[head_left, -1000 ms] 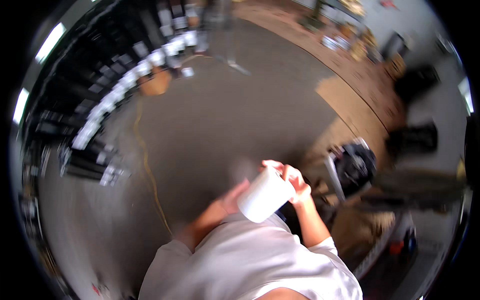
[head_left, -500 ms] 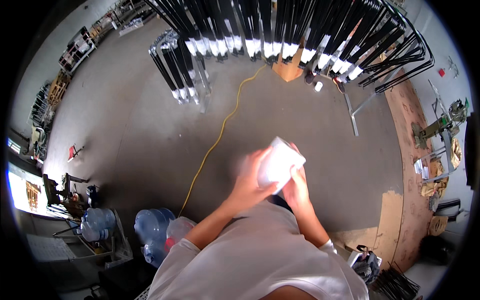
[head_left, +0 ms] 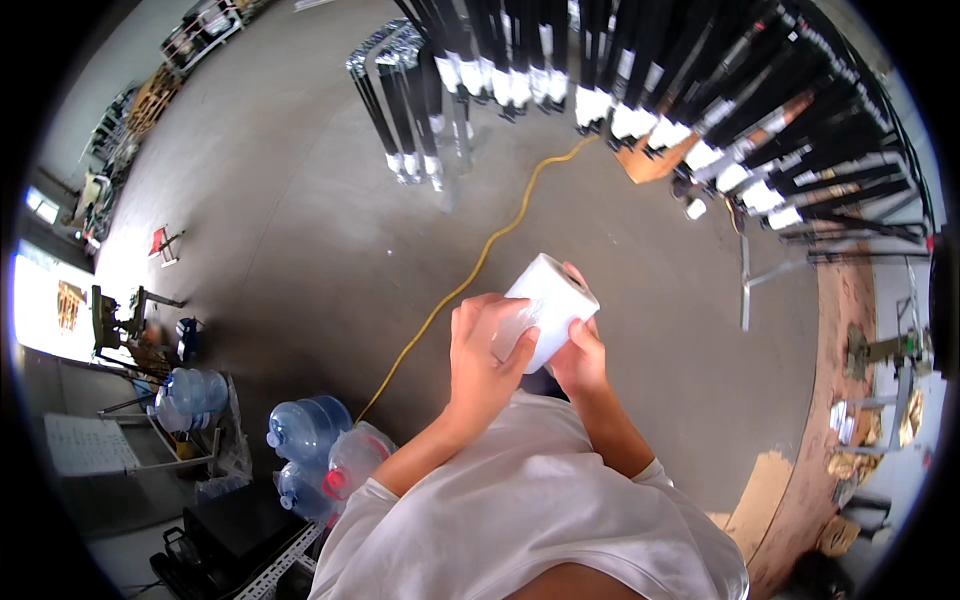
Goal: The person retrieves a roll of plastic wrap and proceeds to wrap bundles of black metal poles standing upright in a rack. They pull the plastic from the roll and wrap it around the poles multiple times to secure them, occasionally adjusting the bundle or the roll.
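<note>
A white roll of plastic film is held in front of my chest, tilted, with the hole of its core showing at the upper right end. My right hand grips it from the right, thumb on the side and a fingertip behind the far end. On the roll's left is my left hand, fingers bent and thumb pressed toward the roll. A loose, shiny bit of clear film lies between the left fingers and thumb.
Black bars with white-wrapped ends hang from racks ahead. A yellow cable crosses the grey floor. Blue water jugs stand at the lower left, a cardboard piece under the rack, a small red stool far left.
The view has turned left, so racks and floor shift rightward. The roll has tilted to show its core end, and a flap of clear film now shows at my left fingers.
</note>
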`<state>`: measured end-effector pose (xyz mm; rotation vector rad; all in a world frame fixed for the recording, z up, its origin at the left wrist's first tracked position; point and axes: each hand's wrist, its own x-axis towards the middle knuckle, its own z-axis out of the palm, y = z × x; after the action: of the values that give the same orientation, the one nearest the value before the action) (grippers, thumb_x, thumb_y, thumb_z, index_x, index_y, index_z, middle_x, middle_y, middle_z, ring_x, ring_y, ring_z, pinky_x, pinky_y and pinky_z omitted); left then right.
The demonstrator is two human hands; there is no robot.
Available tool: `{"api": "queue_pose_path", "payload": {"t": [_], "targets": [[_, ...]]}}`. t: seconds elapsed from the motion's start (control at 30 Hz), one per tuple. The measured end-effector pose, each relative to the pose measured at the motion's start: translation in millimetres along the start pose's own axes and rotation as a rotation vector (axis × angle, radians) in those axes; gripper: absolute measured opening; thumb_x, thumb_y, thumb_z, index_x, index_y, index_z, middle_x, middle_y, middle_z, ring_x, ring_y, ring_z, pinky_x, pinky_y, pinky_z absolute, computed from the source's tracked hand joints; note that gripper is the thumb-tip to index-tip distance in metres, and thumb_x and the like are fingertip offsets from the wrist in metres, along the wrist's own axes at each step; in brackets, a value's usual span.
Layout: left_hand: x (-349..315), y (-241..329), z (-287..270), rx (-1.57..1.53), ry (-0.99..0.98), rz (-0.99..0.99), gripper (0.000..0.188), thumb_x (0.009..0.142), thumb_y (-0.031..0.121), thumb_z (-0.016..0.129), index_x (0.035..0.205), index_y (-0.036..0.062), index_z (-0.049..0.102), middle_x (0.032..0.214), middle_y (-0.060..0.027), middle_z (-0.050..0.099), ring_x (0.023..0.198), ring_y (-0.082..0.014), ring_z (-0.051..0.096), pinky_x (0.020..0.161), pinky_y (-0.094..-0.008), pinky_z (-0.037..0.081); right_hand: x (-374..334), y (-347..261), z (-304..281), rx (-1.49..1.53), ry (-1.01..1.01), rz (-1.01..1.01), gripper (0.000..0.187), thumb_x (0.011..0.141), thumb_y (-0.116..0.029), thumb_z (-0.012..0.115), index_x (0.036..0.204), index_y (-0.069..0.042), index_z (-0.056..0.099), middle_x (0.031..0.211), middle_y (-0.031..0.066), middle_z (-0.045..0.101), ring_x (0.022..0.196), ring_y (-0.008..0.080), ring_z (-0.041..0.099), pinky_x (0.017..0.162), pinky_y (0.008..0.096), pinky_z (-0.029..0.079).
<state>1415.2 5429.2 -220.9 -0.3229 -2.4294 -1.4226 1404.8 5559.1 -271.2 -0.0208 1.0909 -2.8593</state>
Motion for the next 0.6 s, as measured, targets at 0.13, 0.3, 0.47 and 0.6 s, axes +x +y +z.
{"api": "queue_pose_path", "payload": {"t": [0.13,0.3,0.47,0.6], "targets": [[76,-26,4,-0.155,0.026,-0.119,0.029,0.075,0.009,0.062,0.103,0.0064,0.056,0.093,-0.0076,0.052,0.085,-0.0178,0.049,0.075,-0.0301,0.039,76,-3,-4,0.133,-0.078,0.087,0.086,0.066,-0.031,0.069,0.134,-0.008,0.02,0.125,0.0101,0.038,0.116,0.0238,0.038,0.095,0.0392,0.033],[173,-48,7,-0.294,-0.112,-0.114,0.037,0.079,0.011,0.058,0.115,0.0053,0.052,0.114,-0.0124,0.049,0.101,-0.0232,0.049,0.087,-0.0317,0.039,166,-6,-20,0.179,-0.168,0.13,0.078,0.064,-0.034,0.071,0.127,-0.005,0.034,0.118,0.0078,0.048,0.109,0.0213,0.046,0.091,0.0349,0.039],[221,-50,17,-0.289,-0.153,-0.053,0.035,0.08,0.006,0.055,0.115,0.0037,0.053,0.125,-0.0137,0.045,0.115,-0.0221,0.044,0.093,-0.0315,0.035,234,-12,-27,0.263,-0.311,0.136,0.087,0.063,-0.042,0.071,0.13,-0.003,0.031,0.119,0.0086,0.047,0.108,0.0203,0.047,0.09,0.033,0.04],[242,-65,6,-0.379,-0.149,-0.038,0.031,0.08,0.003,0.053,0.111,0.002,0.055,0.12,-0.0142,0.049,0.113,-0.0257,0.046,0.093,-0.0333,0.036,277,-9,-10,0.389,-0.408,0.15,0.097,0.059,-0.065,0.063,0.128,-0.003,0.032,0.115,0.0095,0.049,0.106,0.0216,0.049,0.087,0.0343,0.041]]}}
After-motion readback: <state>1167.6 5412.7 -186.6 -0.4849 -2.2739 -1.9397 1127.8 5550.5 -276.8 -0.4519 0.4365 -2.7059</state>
